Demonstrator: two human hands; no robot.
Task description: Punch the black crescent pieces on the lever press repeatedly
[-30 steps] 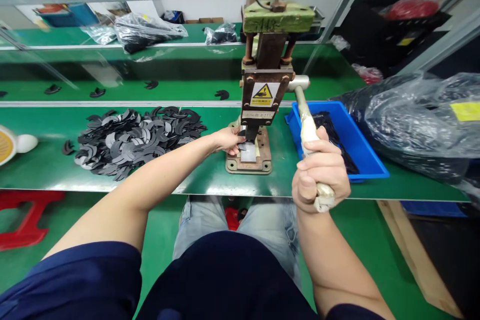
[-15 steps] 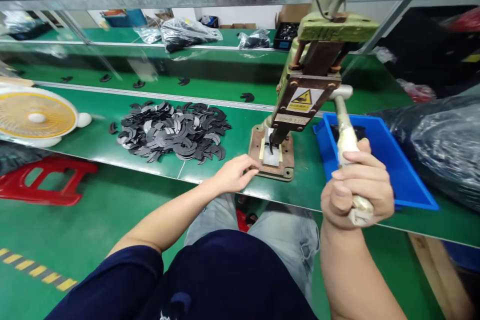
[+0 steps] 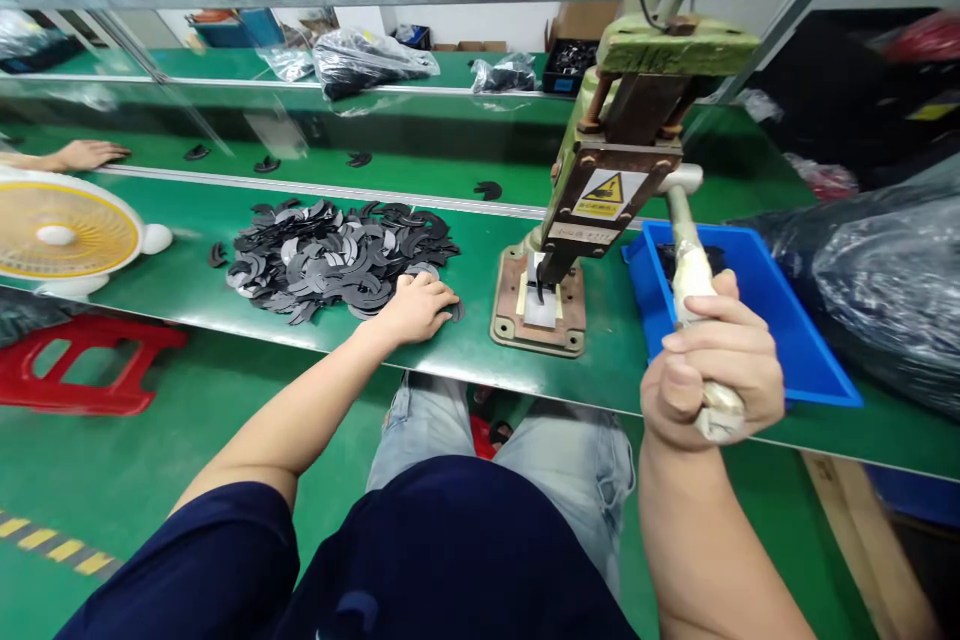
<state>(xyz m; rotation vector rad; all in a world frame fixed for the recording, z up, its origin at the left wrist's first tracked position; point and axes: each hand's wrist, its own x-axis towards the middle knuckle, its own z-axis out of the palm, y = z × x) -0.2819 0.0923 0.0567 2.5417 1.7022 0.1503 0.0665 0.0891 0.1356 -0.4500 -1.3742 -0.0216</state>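
Note:
A hand press (image 3: 600, 190) with a yellow warning label stands on the green bench (image 3: 187, 290). My right hand (image 3: 712, 365) is wrapped round the taped press lever (image 3: 686, 255), which slopes down toward me. A small dark piece sits under the ram on the press base (image 3: 538, 308). My left hand (image 3: 416, 307) rests palm down on the right edge of a pile of black crescent-shaped parts (image 3: 337, 257), fingers curled over them; whether it grips one is hidden.
A blue tray (image 3: 780, 320) with black parts sits right of the press, plastic bags (image 3: 892, 280) beyond it. A small fan (image 3: 64, 230) stands at the left. Another person's hand (image 3: 82, 155) rests on the conveyor belt, which carries single black parts. A red stool (image 3: 82, 365) is below.
My left hand left the press base and moved left onto the pile of black parts. My right hand stays on the lever. The view swung left, and another person's hand appeared on the belt.

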